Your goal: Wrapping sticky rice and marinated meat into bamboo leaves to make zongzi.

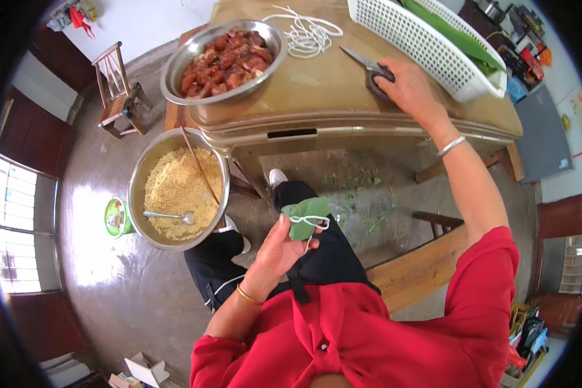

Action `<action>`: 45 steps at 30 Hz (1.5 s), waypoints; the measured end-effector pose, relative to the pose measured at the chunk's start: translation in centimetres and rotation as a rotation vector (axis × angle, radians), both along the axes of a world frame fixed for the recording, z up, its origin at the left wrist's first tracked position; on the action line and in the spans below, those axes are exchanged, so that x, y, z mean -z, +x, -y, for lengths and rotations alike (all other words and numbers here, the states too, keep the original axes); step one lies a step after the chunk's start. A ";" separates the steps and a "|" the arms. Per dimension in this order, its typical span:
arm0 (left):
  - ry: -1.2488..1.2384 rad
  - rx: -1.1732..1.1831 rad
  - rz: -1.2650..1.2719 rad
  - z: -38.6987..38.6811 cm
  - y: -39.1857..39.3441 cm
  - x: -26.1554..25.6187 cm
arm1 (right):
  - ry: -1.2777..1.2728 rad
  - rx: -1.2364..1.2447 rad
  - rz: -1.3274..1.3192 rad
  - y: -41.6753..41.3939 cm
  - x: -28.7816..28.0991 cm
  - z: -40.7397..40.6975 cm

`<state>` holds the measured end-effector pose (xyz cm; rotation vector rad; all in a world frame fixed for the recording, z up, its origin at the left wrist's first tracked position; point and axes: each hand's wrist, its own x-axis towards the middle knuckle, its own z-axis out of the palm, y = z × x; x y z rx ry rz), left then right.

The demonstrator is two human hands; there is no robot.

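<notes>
A green leaf-wrapped parcel (302, 228), tied around with white string (306, 220) in a loop, rests in my left hand (276, 247) above my lap. On the tabletop, my right hand (410, 85) has its fingers at the dark handles of a pair of scissors (366, 63), whose blades point to the far left. Whether the hand fully grips the handles is partly hidden by the fingers. Beyond the blades lies a loose tangle of white string (308, 39). Just right of this hand stands a white perforated plastic basket (417, 43) with long green leaves (458, 36) in it.
A steel bowl of reddish marinated meat (228, 63) stands at the table's (315, 92) left end. Lower left, a large steel basin (132, 194) holds pale rice grains (179, 189), a spoon (174, 216) and a stick (199, 165). A wooden bench (422, 266) and a chair (114, 92) flank me.
</notes>
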<state>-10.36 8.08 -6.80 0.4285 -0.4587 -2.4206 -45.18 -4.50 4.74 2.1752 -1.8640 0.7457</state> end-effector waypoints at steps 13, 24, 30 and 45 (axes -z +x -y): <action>-0.302 -0.151 0.241 2.4 -2.7 -3.5 | 0.390 -0.682 0.354 15.0 0.2 -10.0; -0.121 0.043 0.230 2.0 0.3 -1.1 | 0.142 -0.269 0.756 8.3 -5.6 -1.5; -0.224 -0.245 0.513 0.7 0.7 1.2 | 0.054 -0.210 0.372 4.2 -2.7 5.1; -0.254 -0.095 0.581 1.0 2.2 2.6 | -0.187 0.122 0.443 -5.5 -10.0 1.5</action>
